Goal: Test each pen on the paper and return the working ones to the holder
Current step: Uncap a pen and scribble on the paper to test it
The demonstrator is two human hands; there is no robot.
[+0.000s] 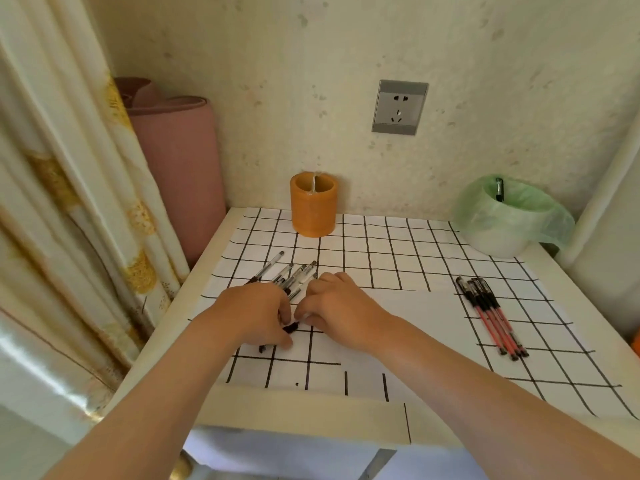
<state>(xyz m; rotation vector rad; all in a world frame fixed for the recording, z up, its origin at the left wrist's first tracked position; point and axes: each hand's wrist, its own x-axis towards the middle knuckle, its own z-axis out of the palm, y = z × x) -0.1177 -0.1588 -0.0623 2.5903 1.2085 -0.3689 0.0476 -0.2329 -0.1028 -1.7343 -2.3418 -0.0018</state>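
Several clear black-ink pens (289,273) lie in a loose row on the grid-patterned tabletop (398,251), left of centre. My left hand (258,311) and my right hand (341,308) meet over their near ends, fingers curled. Between the fingertips shows a black pen cap or tip (291,327); which hand grips it I cannot tell. A white sheet of paper (426,317) lies under my right forearm. The orange cylindrical holder (313,204) stands at the back against the wall. Three red pens with black caps (491,317) lie on the right.
A small bin lined with a green bag (509,216) stands at the back right, with one black pen (499,189) in it. A curtain (69,202) and a rolled pink mat (176,161) are left of the table. A wall socket (399,107) sits above.
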